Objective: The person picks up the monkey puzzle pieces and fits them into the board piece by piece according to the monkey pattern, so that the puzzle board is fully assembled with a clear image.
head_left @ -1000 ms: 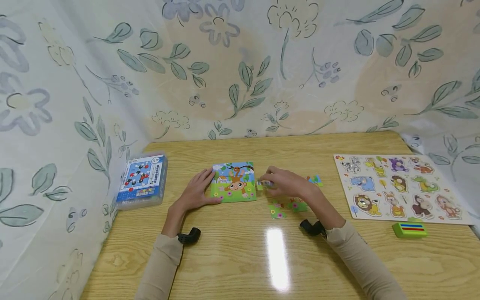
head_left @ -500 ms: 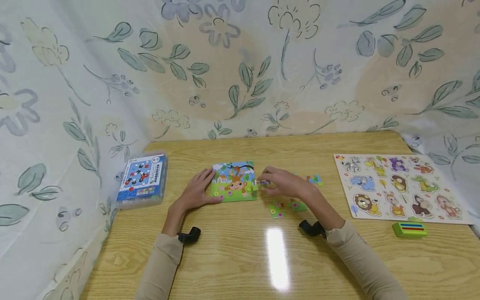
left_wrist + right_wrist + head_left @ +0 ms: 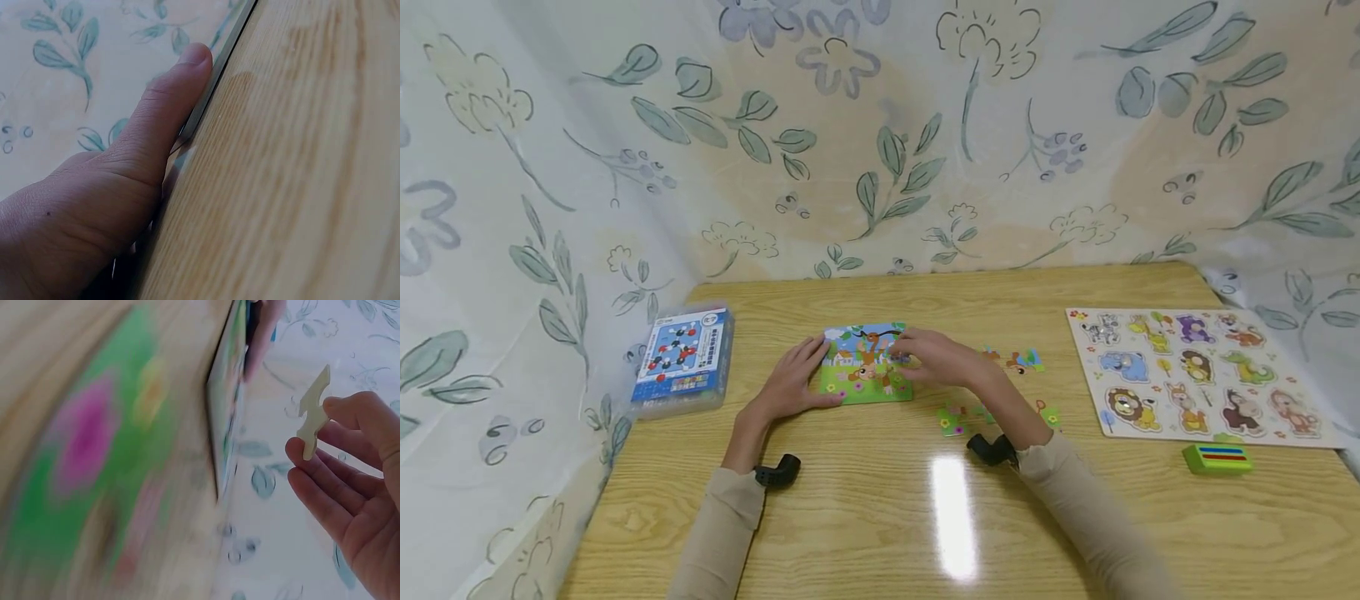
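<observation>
The left hand [image 3: 793, 380], spread, touches a rectangular, colourful monkey puzzle [image 3: 859, 390]. Over it, the right hand [image 3: 936, 358] pinches a pale-backed jigsaw piece [image 3: 314, 417].

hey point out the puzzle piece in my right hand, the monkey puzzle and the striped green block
Puzzle piece [image 3: 314, 419]: right wrist view, middle of its pale side.
Monkey puzzle [image 3: 863, 367]: head view, middle of printed face.
Green block [image 3: 1220, 459]: head view, striped side.

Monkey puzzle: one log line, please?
left hand: touches monkey board | right hand: pinches puzzle piece | loose pieces: right of board
</observation>
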